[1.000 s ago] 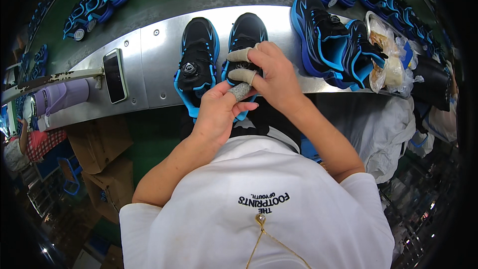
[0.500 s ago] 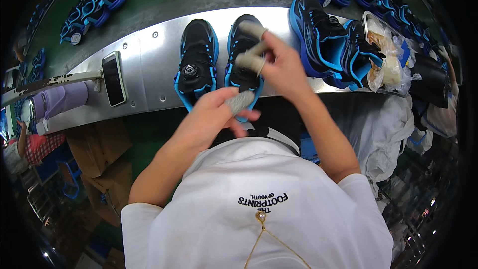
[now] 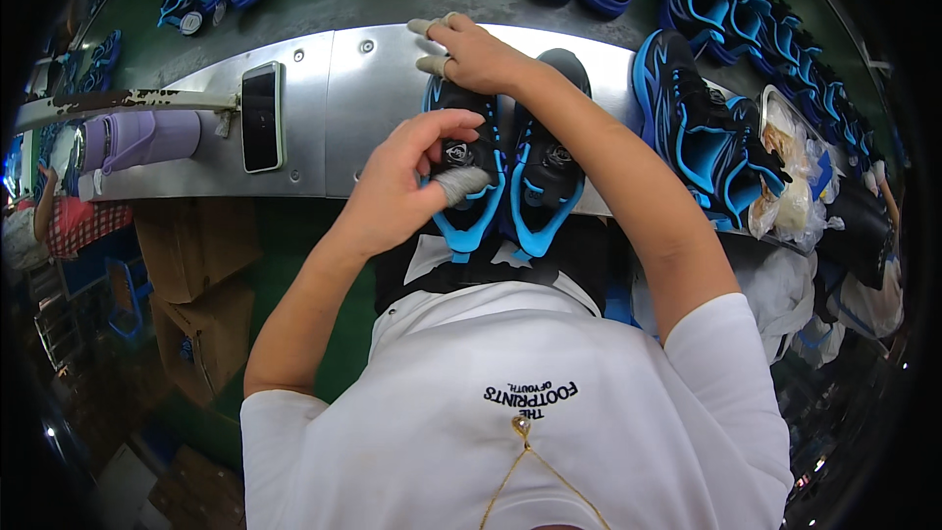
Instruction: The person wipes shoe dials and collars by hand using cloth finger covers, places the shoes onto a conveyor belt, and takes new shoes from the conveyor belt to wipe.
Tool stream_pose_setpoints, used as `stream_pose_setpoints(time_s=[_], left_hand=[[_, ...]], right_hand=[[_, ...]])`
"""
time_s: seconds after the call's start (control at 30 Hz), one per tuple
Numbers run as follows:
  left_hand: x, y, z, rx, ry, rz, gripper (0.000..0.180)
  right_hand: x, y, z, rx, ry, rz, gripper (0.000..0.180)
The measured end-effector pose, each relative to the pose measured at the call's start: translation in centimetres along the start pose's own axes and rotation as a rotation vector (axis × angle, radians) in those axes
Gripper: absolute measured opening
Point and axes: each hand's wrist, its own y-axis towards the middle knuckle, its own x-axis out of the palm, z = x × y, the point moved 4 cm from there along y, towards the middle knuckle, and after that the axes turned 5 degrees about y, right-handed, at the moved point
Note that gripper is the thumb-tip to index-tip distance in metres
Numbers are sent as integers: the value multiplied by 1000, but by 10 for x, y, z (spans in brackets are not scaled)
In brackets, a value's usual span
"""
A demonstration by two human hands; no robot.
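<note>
Lying toe-away on the curved silver metal desk [image 3: 345, 79], black-and-blue sneaker [image 3: 488, 159] under both hands, left hand [image 3: 397, 182] loosely parted beside its round dial [image 3: 457, 153], right hand [image 3: 481, 57] spread over its toe, matching sneaker [image 3: 551, 132] alongside.

- The right hand [image 3: 476, 57] has left the right shoe [image 3: 551, 142] and now reaches across to the toe end of the left shoe [image 3: 467, 201], its covered fingertips [image 3: 433, 65] pointing left.
- The left hand [image 3: 402, 177], earlier by the right shoe's heel, has moved over to the left shoe, its wrapped thumb [image 3: 461, 182] at the opening.
- The right shoe's dial [image 3: 557, 155], covered before, now shows.
- The two shoes stand closer together, their heels near each other.
</note>
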Motion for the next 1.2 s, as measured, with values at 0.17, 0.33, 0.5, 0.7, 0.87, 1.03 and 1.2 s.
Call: stream_pose_setpoints(time_s=[0.17,0.33,0.5,0.7,0.87,1.03,1.2], left_hand=[[-5,7,-9,-23,39,-333,39],[-1,2,1,77,208,-59,42],[4,-5,-8,35,87,-60,41],[-13,9,2,82,186,47,40],[-6,18,-14,-110,305,273,39],[-8,27,-32,161,162,249,30],[-20,50,-33,285,26,-184,29]], right_hand=[[3,4,-1,2,45,81,53],[-7,6,13,-27,22,154,44],[-4,1,3,-2,-97,189,37],[-21,28,-2,-105,-80,442,37],[-24,39,12,-98,-95,486,36],[-21,40,15,-67,-70,496,31],[-19,44,17,-57,-37,491,28]])
